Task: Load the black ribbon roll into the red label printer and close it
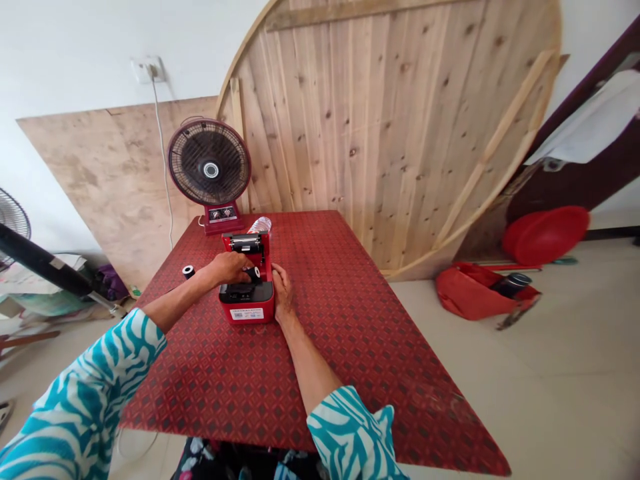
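A small red and black printer (247, 309) stands on the table with its lid raised and a white label with codes on the side toward me. Inside the opening, my left hand (231, 269) has its fingers closed round a small black ribbon roll (255, 273) with a white core; the fingertips are partly hidden. My right hand (283, 291) grips the printer's right side, the thumb side near its upper edge. A second black roll with a white core (188, 271) rests on the table, left of the printer. Behind the raised lid lies a clear plastic bottle (262, 225).
The table (320, 373) has a red patterned top. At its back left corner stands a dark red fan (211, 170). A large round wooden board (380, 127) leans on the wall behind. On the floor to the right are a red bag (457, 293) and a red basin (545, 235).
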A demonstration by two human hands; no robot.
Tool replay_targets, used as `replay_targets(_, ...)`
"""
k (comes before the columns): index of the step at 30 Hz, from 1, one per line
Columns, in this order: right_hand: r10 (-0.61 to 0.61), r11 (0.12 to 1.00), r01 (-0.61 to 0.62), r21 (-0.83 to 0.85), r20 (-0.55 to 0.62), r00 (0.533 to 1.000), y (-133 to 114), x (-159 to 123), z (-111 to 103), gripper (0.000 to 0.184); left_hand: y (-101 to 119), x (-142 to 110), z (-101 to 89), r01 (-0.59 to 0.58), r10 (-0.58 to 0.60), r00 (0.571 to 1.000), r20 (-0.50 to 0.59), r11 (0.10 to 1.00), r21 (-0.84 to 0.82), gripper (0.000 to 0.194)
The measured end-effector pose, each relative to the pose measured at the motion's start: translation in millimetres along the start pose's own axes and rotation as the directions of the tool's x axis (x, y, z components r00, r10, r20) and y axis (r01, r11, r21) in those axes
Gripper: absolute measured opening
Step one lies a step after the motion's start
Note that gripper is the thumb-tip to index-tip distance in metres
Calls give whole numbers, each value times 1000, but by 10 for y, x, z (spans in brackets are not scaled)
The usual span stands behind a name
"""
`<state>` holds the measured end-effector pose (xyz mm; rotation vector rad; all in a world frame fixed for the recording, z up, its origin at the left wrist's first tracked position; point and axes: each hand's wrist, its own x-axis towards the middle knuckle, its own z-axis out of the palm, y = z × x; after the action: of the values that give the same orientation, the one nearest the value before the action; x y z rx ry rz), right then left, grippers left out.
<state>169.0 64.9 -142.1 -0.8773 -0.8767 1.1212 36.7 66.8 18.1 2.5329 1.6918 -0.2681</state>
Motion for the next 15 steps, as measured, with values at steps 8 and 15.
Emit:
replay_targets(8,-12,1000,12,-1,16,1000,18,-7,-18,38,138,181,138,2,-2,1000,0,998,55,18)
replay_targets(15,-13,1000,14,-14,17,1000,-3,-22,-25,40,-81,113,92,-103,105,994,4,982,-158,23)
